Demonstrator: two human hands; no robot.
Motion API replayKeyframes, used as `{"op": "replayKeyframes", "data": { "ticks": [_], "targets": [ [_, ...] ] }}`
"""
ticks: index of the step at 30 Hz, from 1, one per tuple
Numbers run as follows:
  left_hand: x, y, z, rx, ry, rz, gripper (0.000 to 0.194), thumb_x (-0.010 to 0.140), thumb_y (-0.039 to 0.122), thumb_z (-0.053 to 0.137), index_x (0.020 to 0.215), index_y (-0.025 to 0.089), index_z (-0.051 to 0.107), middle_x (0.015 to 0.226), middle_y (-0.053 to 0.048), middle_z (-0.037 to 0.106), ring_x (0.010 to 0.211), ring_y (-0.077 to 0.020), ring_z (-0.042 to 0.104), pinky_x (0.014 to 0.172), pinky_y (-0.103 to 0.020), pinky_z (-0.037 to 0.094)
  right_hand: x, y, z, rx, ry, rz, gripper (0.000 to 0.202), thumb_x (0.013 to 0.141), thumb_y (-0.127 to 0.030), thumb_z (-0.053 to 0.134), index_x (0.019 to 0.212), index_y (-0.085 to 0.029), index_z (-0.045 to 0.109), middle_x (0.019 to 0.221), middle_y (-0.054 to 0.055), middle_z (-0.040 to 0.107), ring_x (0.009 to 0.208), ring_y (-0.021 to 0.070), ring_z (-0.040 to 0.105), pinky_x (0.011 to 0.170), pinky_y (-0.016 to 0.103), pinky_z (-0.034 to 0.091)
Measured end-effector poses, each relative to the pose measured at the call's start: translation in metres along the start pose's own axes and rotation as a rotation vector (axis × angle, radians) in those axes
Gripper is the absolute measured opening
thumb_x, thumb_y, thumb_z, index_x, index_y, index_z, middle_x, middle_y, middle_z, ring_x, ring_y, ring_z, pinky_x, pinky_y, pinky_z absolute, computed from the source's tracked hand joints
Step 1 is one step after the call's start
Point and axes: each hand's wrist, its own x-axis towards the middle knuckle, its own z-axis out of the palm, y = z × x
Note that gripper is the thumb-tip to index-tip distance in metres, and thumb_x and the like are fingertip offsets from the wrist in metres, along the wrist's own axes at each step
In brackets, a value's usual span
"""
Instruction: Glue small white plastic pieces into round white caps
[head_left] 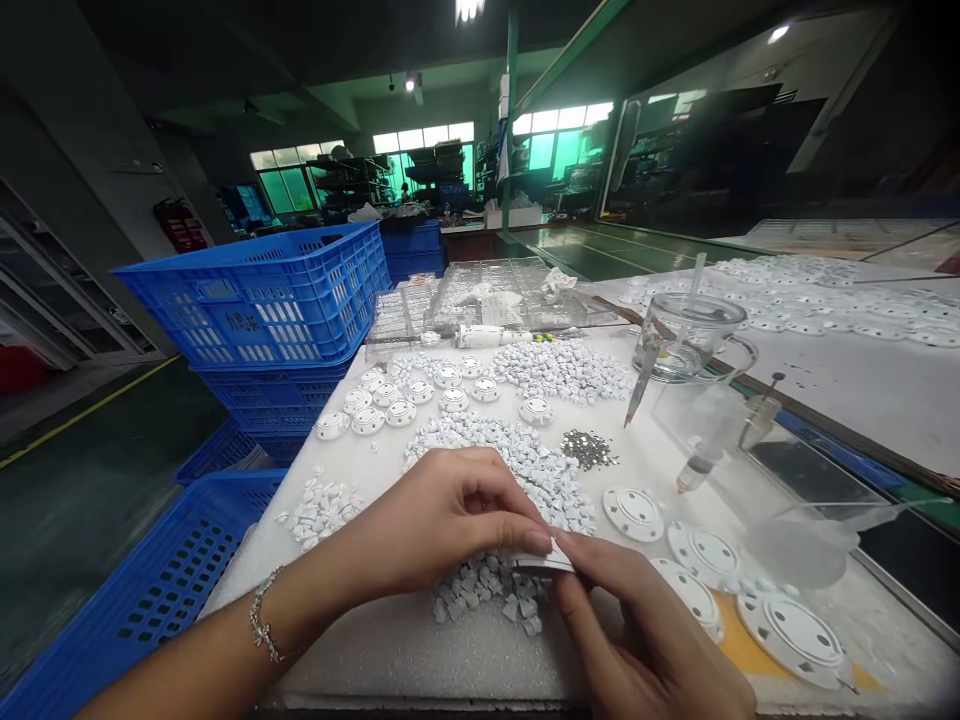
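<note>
Between my two hands is a white round disc (541,563), tilted edge-on, most of it covered by fingers. My left hand (457,510), with a bracelet at the wrist, pinches its upper side between thumb and fingertips. From the right, my right hand (637,620) grips the disc's edge between thumb and index finger. Beneath and behind the hands spreads a heap of small white angular pieces (487,590). Finished-looking discs with dark holes, such as one white disc (634,513), lie to the right. A small pile of shiny metal bits (589,450) sits beyond my right hand.
Blue crates (255,300) are stacked at the left. A glass mug (686,340) holding a syringe (643,385) stands at back right, near a clear plastic cup (799,545). Several small discs (401,412) and another piece heap (562,370) lie farther back, before clear trays (510,285).
</note>
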Motion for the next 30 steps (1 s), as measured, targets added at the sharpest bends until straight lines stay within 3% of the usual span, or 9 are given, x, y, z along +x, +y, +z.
{"op": "replayKeyframes", "data": {
  "ticks": [2, 6, 8, 13, 19, 25, 30],
  "targets": [
    [0.000, -0.001, 0.002, 0.001, 0.006, -0.013, 0.013, 0.082, 0.029, 0.077, 0.080, 0.016, 0.077, 0.082, -0.002, 0.065, 0.081, -0.0138, 0.061, 0.074, -0.024, 0.045, 0.001, 0.001, -0.002, -0.020, -0.018, -0.043, 0.012, 0.090, -0.020, 0.059, 0.094, -0.025, 0.068, 0.088, -0.002, 0.074, 0.077, 0.0164, 0.073, 0.075, 0.023, 0.060],
    [-0.001, -0.004, 0.007, -0.250, -0.018, -0.178, 0.022, 0.077, 0.033, 0.081, 0.081, 0.015, 0.070, 0.075, 0.000, 0.065, 0.070, -0.0116, 0.057, 0.063, -0.022, 0.041, 0.001, 0.001, -0.006, -0.080, -0.076, -0.125, 0.015, 0.090, -0.015, 0.061, 0.100, -0.025, 0.065, 0.094, -0.003, 0.074, 0.082, 0.0126, 0.072, 0.078, 0.018, 0.057],
    [-0.001, -0.006, 0.009, -0.341, -0.044, -0.223, 0.025, 0.076, 0.034, 0.081, 0.079, 0.014, 0.066, 0.073, 0.001, 0.064, 0.070, -0.0116, 0.056, 0.062, -0.021, 0.040, -0.001, 0.001, -0.003, -0.063, -0.029, -0.118, 0.014, 0.090, -0.015, 0.061, 0.099, -0.025, 0.065, 0.093, -0.002, 0.073, 0.082, 0.0120, 0.072, 0.080, 0.017, 0.056],
    [0.000, -0.007, 0.008, -0.236, -0.053, -0.166, 0.024, 0.080, 0.035, 0.077, 0.078, 0.016, 0.063, 0.080, 0.000, 0.065, 0.076, -0.0130, 0.056, 0.067, -0.023, 0.041, -0.003, 0.001, 0.006, -0.010, 0.125, -0.099, 0.011, 0.092, -0.016, 0.060, 0.096, -0.023, 0.067, 0.088, -0.002, 0.072, 0.080, 0.0095, 0.070, 0.081, 0.015, 0.054],
    [-0.001, -0.004, 0.005, -0.079, -0.087, -0.081, 0.027, 0.085, 0.040, 0.071, 0.078, 0.017, 0.061, 0.087, -0.002, 0.066, 0.082, -0.0167, 0.059, 0.074, -0.028, 0.045, 0.007, 0.000, -0.008, -0.116, -0.061, -0.251, 0.011, 0.091, -0.013, 0.060, 0.099, -0.019, 0.065, 0.087, 0.001, 0.073, 0.076, 0.0114, 0.072, 0.075, 0.016, 0.056],
    [-0.003, 0.000, 0.005, -0.033, -0.090, 0.029, 0.020, 0.088, 0.035, 0.070, 0.080, 0.017, 0.067, 0.085, -0.001, 0.068, 0.082, -0.0153, 0.061, 0.076, -0.027, 0.046, 0.003, -0.005, -0.004, -0.071, 0.052, -0.155, 0.012, 0.090, -0.012, 0.063, 0.096, -0.022, 0.066, 0.086, 0.000, 0.073, 0.076, 0.0126, 0.071, 0.072, 0.020, 0.058],
    [-0.004, -0.002, 0.012, -0.196, -0.036, -0.071, 0.024, 0.085, 0.039, 0.073, 0.081, 0.016, 0.067, 0.087, -0.003, 0.068, 0.083, -0.0176, 0.062, 0.076, -0.030, 0.048, 0.006, 0.001, -0.006, -0.085, 0.027, -0.245, 0.013, 0.091, -0.012, 0.061, 0.100, -0.021, 0.065, 0.088, 0.001, 0.073, 0.077, 0.0126, 0.072, 0.071, 0.019, 0.059]
  ]
}}
